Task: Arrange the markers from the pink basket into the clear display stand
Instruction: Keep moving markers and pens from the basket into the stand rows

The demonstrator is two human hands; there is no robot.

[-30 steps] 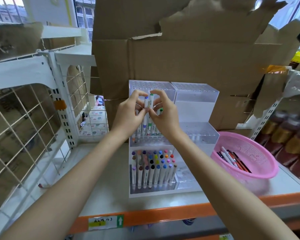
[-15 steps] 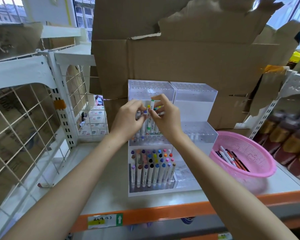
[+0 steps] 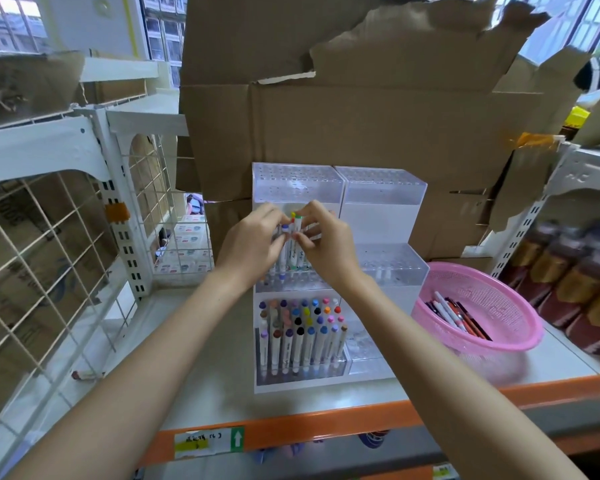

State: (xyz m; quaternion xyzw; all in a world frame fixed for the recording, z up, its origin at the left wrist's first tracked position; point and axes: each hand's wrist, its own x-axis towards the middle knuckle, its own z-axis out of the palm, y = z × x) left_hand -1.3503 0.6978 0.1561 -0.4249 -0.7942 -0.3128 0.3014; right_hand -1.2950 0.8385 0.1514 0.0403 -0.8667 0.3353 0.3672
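Note:
The clear display stand (image 3: pixel 385 188) has stepped tiers and stands in the middle of the shelf. Its lowest left tier is full of white markers (image 3: pixel 300 336) with coloured caps. Over the middle left tier, my left hand (image 3: pixel 248 245) and my right hand (image 3: pixel 328 245) together pinch a small bunch of upright markers (image 3: pixel 293 249); their lower ends reach the tier's holes. The pink basket (image 3: pixel 499 336) sits right of the stand with several markers (image 3: pixel 456 315) lying in it.
Torn brown cardboard (image 3: pixel 361 116) rises behind the stand. A white wire-grid rack (image 3: pixel 49 237) fills the left side. Brown bottles (image 3: pixel 575 282) line the right. The shelf's orange front edge (image 3: pixel 326 427) carries a paper label. The stand's right column holds nothing I can see.
Both hands have sunk lower with the marker bunch, down toward the middle left tier. The basket and the stand have not moved.

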